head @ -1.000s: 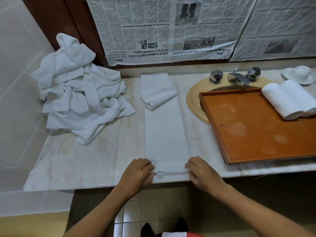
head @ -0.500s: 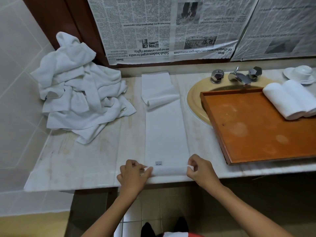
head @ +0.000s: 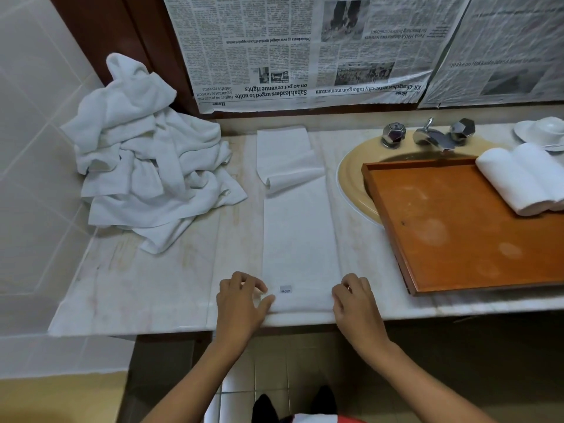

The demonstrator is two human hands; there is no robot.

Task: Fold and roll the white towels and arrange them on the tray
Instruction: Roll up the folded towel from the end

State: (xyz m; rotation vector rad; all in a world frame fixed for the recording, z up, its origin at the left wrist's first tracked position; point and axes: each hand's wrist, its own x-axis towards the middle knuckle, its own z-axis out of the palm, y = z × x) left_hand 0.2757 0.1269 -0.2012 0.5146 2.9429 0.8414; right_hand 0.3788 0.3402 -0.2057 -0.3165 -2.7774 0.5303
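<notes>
Head view: left hand [head: 241, 297] and right hand [head: 355, 300] each pinch a near corner of one folded towel strip [head: 300, 233], laid lengthwise on the tabletop [head: 137, 285], probably so it rolls away from the edge. Two rolled towels [head: 525, 178] sit far right on the single tray [head: 457, 239], leaving room. One tangled heap [head: 146, 166] waits left.

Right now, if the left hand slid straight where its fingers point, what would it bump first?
Probably the long folded towel: the left hand holds its near end, fingers aimed across it.

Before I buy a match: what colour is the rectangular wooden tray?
The wooden tray is orange-brown; head view.
</notes>
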